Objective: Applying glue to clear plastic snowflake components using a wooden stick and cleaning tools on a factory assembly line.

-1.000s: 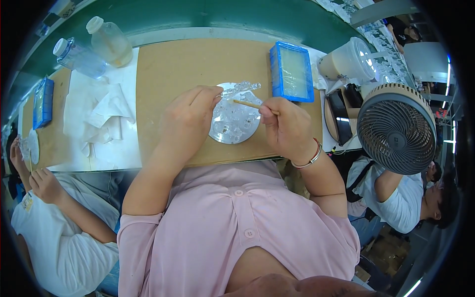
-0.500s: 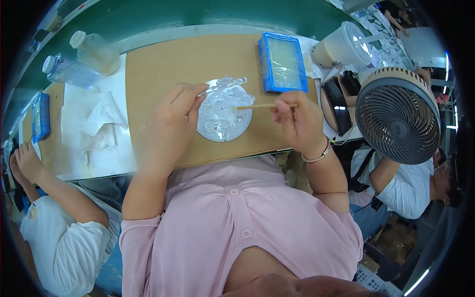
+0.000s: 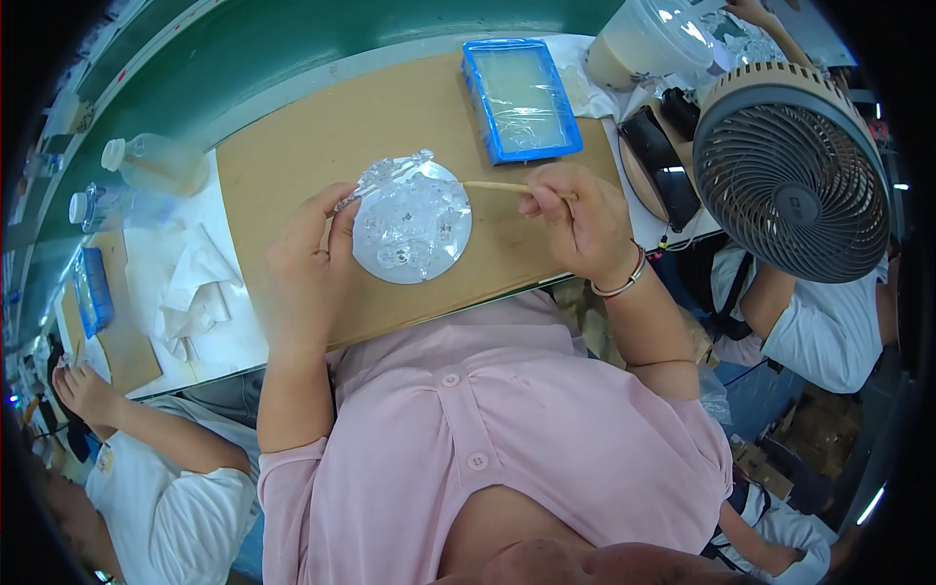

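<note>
One view: head, left fisheye of worn pair, looking steeply down past the pink shirt (image 3: pixel 390 400) to the cardboard sheet (image 3: pixel 302 136). Close range; left hand (image 3: pixel 314 239) and right hand (image 3: pixel 585 219) sit above centre. Wide coverage, edges bending, dark rim; desk fan (image 3: pixel 795 200) large at right.

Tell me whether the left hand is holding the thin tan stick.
No, the right hand holds the thin tan stick, while the left hand grips a clear piece.

A grey fan (image 3: pixel 792 185) and lidded cup (image 3: pixel 645 47) sit right, two bottles (image 3: pixel 164 164) and crumpled tissue (image 3: pixel 195 283) left
</note>
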A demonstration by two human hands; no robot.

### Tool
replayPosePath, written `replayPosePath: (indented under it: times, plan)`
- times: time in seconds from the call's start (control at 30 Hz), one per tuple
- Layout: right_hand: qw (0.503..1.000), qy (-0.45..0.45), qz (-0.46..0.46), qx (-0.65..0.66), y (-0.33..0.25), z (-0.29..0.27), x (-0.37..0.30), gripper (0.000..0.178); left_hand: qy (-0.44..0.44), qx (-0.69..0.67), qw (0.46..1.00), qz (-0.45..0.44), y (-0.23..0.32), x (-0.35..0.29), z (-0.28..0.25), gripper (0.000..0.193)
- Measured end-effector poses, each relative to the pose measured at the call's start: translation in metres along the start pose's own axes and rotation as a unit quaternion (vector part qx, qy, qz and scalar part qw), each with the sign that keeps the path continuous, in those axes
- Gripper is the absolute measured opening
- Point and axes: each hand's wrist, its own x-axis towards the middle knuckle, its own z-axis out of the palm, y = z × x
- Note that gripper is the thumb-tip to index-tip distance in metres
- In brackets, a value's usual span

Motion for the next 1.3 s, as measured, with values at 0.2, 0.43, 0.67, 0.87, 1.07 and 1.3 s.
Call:
replayPosePath:
  times: [0.2,0.43,0.67,0.87,1.07,1.3]
  plan:
    - [0.997,-0.025,-0.064,0.018,-0.01,-0.008,-0.024,0.005,-0.009,0.015,1.0,-0.026,-0.005,-0.004,0.002,0.016]
    - [0.995,0.004,-0.096,-0.002,-0.011,-0.007,-0.036,0.009,0.004,0.027,1.0,0.009,-0.006,-0.005,0.004,0.013]
    - [0.995,0.017,-0.094,0.001,-0.017,-0.001,-0.041,0.013,0.018,0.034,0.999,0.008,-0.006,-0.009,0.005,0.014]
    - [0.993,-0.005,-0.114,0.021,-0.034,-0.002,-0.052,0.02,0.003,0.04,0.999,-0.012,-0.006,-0.013,0.002,0.017]
    - [0.992,0.005,-0.122,0.045,-0.038,0.011,-0.052,0.021,0.001,0.046,0.999,0.003,-0.009,-0.018,-0.002,0.019]
    - [0.994,0.021,-0.093,0.056,-0.036,0.009,-0.058,0.012,-0.15,-0.065,0.986,0.015,0.011,0.009,-0.034,0.057]
